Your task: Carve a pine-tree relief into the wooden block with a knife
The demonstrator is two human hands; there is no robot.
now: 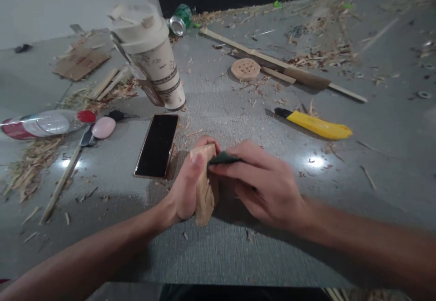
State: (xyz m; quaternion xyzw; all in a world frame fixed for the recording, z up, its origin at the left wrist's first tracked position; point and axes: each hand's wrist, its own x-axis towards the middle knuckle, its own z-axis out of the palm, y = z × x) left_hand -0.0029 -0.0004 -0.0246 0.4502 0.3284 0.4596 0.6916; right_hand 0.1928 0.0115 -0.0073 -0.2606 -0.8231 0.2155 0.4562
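Note:
My left hand (pixel 188 186) grips a pale block of wood (pixel 206 196) from its left side, thumb near the upper end, holding it on edge above the grey table. The block's right face looks rough and grooved. Between the thumb and fingers of my right hand (pixel 269 183) is a small folded dark green piece, which looks like sandpaper (pixel 224 157). It presses against the upper right edge of the block. The other fingers of that hand curl underneath, partly in shadow.
A phone (pixel 156 145) lies left of the block, with a tall patterned cup (pixel 160 65) behind it. A yellow utility knife (pixel 318 125) lies to the right. Farther back are a carved wooden disc (pixel 245 69), long sticks (pixel 272 60) and a green can (pixel 181 19). A plastic bottle (pixel 44 124) lies left.

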